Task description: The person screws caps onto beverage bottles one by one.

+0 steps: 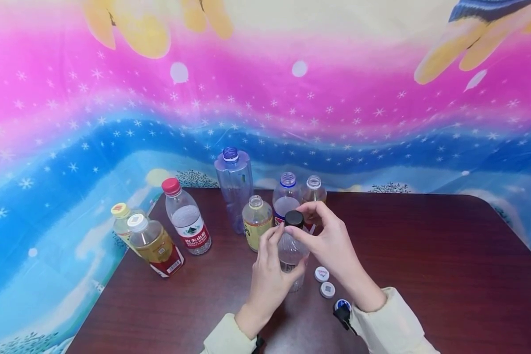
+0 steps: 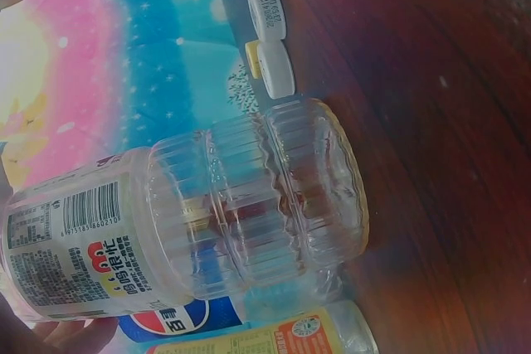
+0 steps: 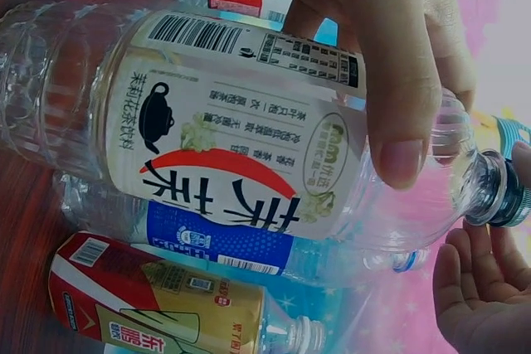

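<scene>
A clear plastic bottle (image 1: 292, 253) with ribbed sides stands upright between my hands, tilted at most slightly. My left hand (image 1: 269, 278) grips it, thumb on one side and fingers on the other. At its neck sits a black cap (image 1: 294, 219), pinched between the thumb and fingers of my right hand (image 1: 334, 238). Seen from the right wrist, the bottle's white label (image 3: 241, 130) carries a teapot drawing, and the cap is on the mouth. Just behind the hands stand a yellow-labelled bottle (image 1: 257, 226) and a blue-ringed bottle (image 1: 286, 199), both uncapped.
At the back are a tall bluish bottle (image 1: 234, 184) and another uncapped bottle (image 1: 314, 189). To the left stand a red-capped bottle (image 1: 188, 221), a white-capped bottle (image 1: 157, 246) and a yellow-capped bottle (image 1: 121, 221). Loose white caps (image 1: 327, 290) and a blue cap (image 1: 342, 305) lie by the right wrist.
</scene>
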A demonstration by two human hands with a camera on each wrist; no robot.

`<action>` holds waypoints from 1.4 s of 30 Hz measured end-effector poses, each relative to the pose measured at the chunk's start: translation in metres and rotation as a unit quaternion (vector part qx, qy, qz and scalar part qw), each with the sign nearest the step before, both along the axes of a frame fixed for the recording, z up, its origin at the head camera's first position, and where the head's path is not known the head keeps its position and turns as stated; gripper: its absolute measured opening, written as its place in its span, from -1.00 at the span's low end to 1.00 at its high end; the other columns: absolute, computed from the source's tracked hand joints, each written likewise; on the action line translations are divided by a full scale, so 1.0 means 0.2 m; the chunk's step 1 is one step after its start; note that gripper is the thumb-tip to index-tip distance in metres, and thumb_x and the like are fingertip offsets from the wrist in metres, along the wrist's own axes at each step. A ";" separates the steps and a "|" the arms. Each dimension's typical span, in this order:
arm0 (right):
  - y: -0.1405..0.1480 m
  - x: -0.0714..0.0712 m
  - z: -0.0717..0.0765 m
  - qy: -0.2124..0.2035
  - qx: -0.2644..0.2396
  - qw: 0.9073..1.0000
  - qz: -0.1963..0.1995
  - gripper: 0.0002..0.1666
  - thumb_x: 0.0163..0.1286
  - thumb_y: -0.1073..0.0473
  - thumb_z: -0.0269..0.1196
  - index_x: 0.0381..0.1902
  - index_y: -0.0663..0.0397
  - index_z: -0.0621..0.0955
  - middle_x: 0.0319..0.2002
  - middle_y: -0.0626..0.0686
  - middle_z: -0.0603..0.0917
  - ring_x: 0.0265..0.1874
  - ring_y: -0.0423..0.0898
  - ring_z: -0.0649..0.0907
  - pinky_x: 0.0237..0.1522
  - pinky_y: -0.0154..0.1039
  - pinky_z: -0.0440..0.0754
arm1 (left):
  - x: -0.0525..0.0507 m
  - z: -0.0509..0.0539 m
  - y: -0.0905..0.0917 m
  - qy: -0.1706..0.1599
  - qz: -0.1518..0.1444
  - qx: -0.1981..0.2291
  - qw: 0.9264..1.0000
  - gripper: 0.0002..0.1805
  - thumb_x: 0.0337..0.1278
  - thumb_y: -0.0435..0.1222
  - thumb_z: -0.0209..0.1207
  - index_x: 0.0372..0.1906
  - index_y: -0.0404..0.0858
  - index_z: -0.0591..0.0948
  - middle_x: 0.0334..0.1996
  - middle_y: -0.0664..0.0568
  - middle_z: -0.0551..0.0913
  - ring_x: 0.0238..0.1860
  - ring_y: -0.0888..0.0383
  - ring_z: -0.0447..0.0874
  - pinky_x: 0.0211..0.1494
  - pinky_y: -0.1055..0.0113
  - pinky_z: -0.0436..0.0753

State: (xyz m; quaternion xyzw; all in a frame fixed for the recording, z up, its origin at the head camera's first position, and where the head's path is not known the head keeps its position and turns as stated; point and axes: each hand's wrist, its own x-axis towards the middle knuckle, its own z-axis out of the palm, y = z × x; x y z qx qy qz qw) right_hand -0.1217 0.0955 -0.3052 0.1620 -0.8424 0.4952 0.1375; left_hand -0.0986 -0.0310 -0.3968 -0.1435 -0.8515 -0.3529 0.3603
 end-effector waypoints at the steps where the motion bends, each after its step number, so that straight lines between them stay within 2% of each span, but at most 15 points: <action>1: 0.00 0.00 0.00 0.001 0.004 1.000 0.006 -0.51 0.08 0.26 0.43 -0.01 0.13 0.54 -0.23 0.07 0.67 -0.31 -0.10 0.58 -0.30 -0.34 0.53 | 0.00 0.00 0.00 0.000 -0.001 0.001 1.000 -0.04 -0.25 -0.17 0.48 0.34 -0.19 0.25 0.11 -0.13 0.42 -0.13 -0.05 0.65 -0.27 0.16 0.71; 6: 0.04 0.00 -0.01 0.011 0.023 0.998 0.052 -0.46 0.20 0.28 0.31 0.17 0.13 0.53 -0.04 0.08 0.66 -0.21 -0.16 0.57 -0.26 -0.38 0.51 | 0.00 0.00 0.00 0.006 -0.004 0.003 1.000 -0.06 -0.25 -0.16 0.49 0.32 -0.21 0.26 0.13 -0.13 0.41 -0.19 -0.05 0.67 -0.29 0.15 0.71; 9: 0.05 0.00 0.00 0.012 0.024 0.998 0.063 -0.52 0.23 0.31 0.27 0.15 0.12 0.57 -0.11 0.08 0.66 -0.28 -0.20 0.54 -0.33 -0.39 0.52 | -0.01 0.00 0.00 0.008 -0.002 0.002 1.000 -0.06 -0.25 -0.17 0.48 0.32 -0.21 0.26 0.13 -0.13 0.41 -0.20 -0.05 0.66 -0.31 0.15 0.70; 16: 0.06 0.00 0.01 -0.003 0.018 0.999 0.048 -0.57 0.19 0.30 0.33 0.06 0.10 0.61 -0.21 0.07 0.68 -0.31 -0.14 0.57 -0.31 -0.37 0.57 | 0.00 0.00 0.00 0.003 0.000 0.004 1.000 -0.07 -0.26 -0.17 0.48 0.32 -0.20 0.27 0.12 -0.12 0.42 -0.15 -0.05 0.65 -0.30 0.14 0.70; 21: 0.05 -0.01 0.00 -0.006 0.005 0.999 0.032 -0.59 0.14 0.28 0.38 -0.01 0.07 0.62 -0.23 0.05 0.70 -0.34 -0.21 0.57 -0.31 -0.36 0.56 | 0.00 0.00 0.00 -0.001 0.002 0.005 1.000 -0.07 -0.26 -0.17 0.48 0.32 -0.19 0.27 0.12 -0.12 0.42 -0.14 -0.05 0.65 -0.31 0.14 0.70; 30: 0.03 -0.01 0.00 -0.013 -0.003 1.000 0.013 -0.57 0.06 0.27 0.44 -0.09 0.13 0.56 -0.29 0.07 0.65 -0.35 -0.20 0.56 -0.34 -0.39 0.53 | 0.00 0.00 0.01 0.001 0.003 0.005 1.000 -0.08 -0.25 -0.17 0.48 0.31 -0.19 0.28 0.12 -0.11 0.42 -0.14 -0.05 0.65 -0.31 0.14 0.70; 33: 0.03 -0.01 0.00 -0.012 0.011 0.999 0.028 -0.51 0.10 0.26 0.42 0.01 0.14 0.53 -0.17 0.09 0.66 -0.24 -0.14 0.59 -0.25 -0.37 0.55 | 0.00 0.00 0.01 -0.001 0.000 0.006 1.000 -0.08 -0.24 -0.16 0.48 0.32 -0.18 0.28 0.12 -0.11 0.42 -0.13 -0.05 0.65 -0.30 0.14 0.70; 36: 0.05 0.00 0.00 0.004 0.026 0.998 0.062 -0.48 0.19 0.28 0.33 0.14 0.14 0.52 -0.05 0.09 0.65 -0.18 -0.11 0.59 -0.22 -0.36 0.54 | 0.00 0.00 0.01 -0.002 -0.001 0.007 1.000 -0.08 -0.24 -0.15 0.48 0.32 -0.18 0.28 0.12 -0.11 0.42 -0.14 -0.05 0.66 -0.29 0.13 0.70; 39: 0.06 0.00 0.00 0.019 0.035 0.996 0.084 -0.51 0.26 0.30 0.25 0.18 0.11 0.53 -0.08 0.07 0.66 -0.23 -0.17 0.57 -0.26 -0.37 0.54 | 0.00 -0.01 0.01 0.003 -0.001 0.007 1.000 -0.07 -0.25 -0.16 0.48 0.32 -0.20 0.28 0.12 -0.12 0.42 -0.14 -0.05 0.66 -0.29 0.13 0.70; 42: 0.07 0.00 0.00 0.014 0.034 0.996 0.078 -0.56 0.26 0.30 0.26 0.13 0.09 0.58 -0.20 0.06 0.69 -0.32 -0.23 0.55 -0.30 -0.38 0.54 | -0.01 -0.01 0.01 0.007 0.000 0.006 1.000 -0.07 -0.26 -0.17 0.48 0.31 -0.21 0.28 0.12 -0.12 0.42 -0.12 -0.04 0.65 -0.29 0.14 0.71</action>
